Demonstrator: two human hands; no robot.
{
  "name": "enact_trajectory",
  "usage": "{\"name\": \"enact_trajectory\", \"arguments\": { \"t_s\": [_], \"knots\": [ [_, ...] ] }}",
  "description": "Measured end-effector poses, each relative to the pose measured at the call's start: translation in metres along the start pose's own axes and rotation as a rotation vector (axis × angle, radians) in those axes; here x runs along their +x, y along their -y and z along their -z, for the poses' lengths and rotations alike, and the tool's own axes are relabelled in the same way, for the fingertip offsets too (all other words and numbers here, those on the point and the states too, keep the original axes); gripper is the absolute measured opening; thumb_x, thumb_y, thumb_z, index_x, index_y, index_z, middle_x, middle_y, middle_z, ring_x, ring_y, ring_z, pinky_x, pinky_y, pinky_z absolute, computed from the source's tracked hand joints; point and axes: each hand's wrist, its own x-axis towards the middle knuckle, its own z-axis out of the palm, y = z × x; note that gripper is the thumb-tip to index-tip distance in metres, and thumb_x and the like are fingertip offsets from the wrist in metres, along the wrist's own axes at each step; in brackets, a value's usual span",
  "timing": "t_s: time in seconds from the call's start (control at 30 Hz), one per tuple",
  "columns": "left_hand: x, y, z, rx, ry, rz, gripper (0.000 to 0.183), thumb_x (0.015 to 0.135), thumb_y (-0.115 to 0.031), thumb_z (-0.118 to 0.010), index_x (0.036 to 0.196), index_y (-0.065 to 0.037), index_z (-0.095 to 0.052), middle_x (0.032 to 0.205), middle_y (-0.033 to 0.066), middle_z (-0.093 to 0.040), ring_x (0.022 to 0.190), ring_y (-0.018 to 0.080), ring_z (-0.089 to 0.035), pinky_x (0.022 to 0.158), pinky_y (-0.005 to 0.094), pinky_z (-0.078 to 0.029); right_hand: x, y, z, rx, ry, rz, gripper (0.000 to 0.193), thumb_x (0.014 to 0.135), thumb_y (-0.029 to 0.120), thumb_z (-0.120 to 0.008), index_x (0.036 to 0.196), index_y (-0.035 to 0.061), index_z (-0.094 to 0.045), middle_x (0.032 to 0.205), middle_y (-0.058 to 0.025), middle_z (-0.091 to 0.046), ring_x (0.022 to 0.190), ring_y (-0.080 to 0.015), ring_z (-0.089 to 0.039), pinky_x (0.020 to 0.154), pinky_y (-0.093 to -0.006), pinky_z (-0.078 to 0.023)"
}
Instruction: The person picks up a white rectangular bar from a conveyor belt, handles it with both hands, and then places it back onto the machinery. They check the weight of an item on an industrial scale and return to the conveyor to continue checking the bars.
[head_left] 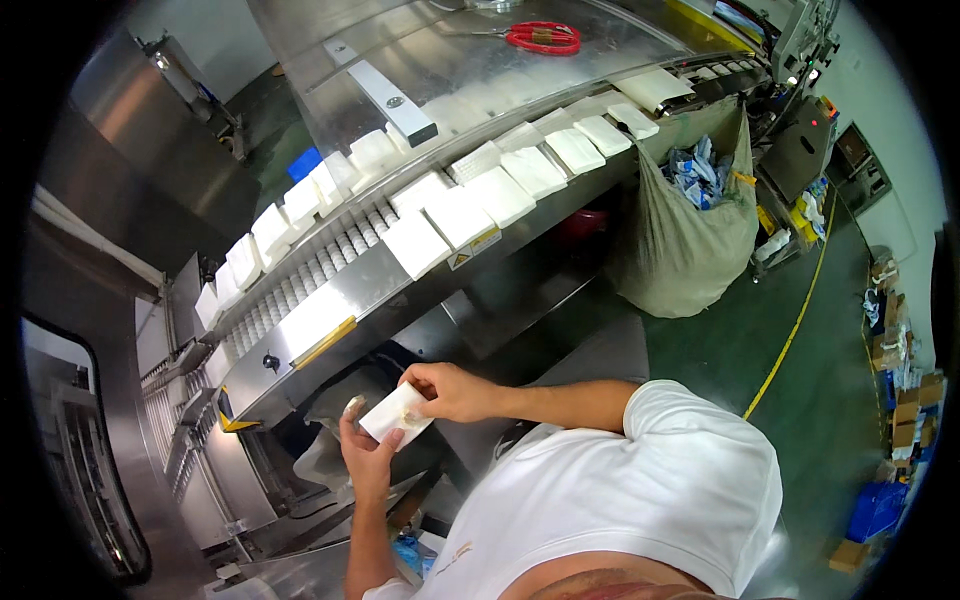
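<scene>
Low in front of my body, a white folded pad (388, 414) is held between both hands. My left hand (368, 455) closes on its near left edge, with the thumb over the near corner. From the right, my right hand (448, 391) grips the far right side, its fingers partly hidden behind the pad. A yellowish patch shows on the pad's surface near my right fingers. Beyond my hands, several similar white pads (416, 243) lie along the metal edge of a conveyor (330, 268). Another row of white pads (272, 234) lines its far side.
A large cloth sack (685, 255) with blue and white scraps hangs at the conveyor's right end. A red coiled cord (542, 38) lies on the steel cover (470, 75). Below my hands is a translucent plastic bag (325, 462). Cartons (905, 410) and a blue crate (878, 512) stand far right.
</scene>
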Motion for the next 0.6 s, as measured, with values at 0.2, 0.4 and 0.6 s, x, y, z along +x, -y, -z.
{"name": "enact_trajectory", "arguments": {
  "t_s": [0.2,0.4,0.6],
  "knots": [
    [0.0017,-0.0017,0.0015,0.060,-0.053,0.053,0.073,0.083,0.003,-0.081,0.144,-0.002,-0.041,0.122,0.0170,-0.066,0.109,0.0226,-0.068,0.095,0.0355,-0.058,-0.0006,-0.0061,-0.0051,-0.088,-0.083,0.010,0.043,0.086,0.010,-0.078,0.121,-0.0032,-0.057,0.110,-0.0161,-0.071,0.100,-0.0218,-0.069,0.089,-0.0361,-0.055],
    [0.0016,-0.0039,-0.0026,0.090,-0.035,0.012,0.073,0.082,0.005,-0.081,0.143,-0.002,-0.042,0.121,0.0164,-0.066,0.108,0.0220,-0.069,0.095,0.0342,-0.058,-0.0013,-0.0019,0.0003,-0.087,0.010,-0.098,0.045,0.089,0.009,-0.076,0.127,-0.0032,-0.056,0.117,-0.0157,-0.070,0.105,-0.0195,-0.068,0.092,-0.0348,-0.055],
    [0.0002,-0.0034,0.0004,0.087,-0.028,0.037,0.075,0.080,0.010,-0.080,0.144,-0.001,-0.040,0.117,0.0166,-0.068,0.107,0.0227,-0.069,0.094,0.0344,-0.058,0.0020,-0.0050,0.0018,-0.126,0.061,-0.084,0.040,0.089,0.008,-0.075,0.124,-0.0038,-0.059,0.112,-0.0153,-0.071,0.103,-0.0184,-0.068,0.091,-0.0337,-0.055]
  ]
}}
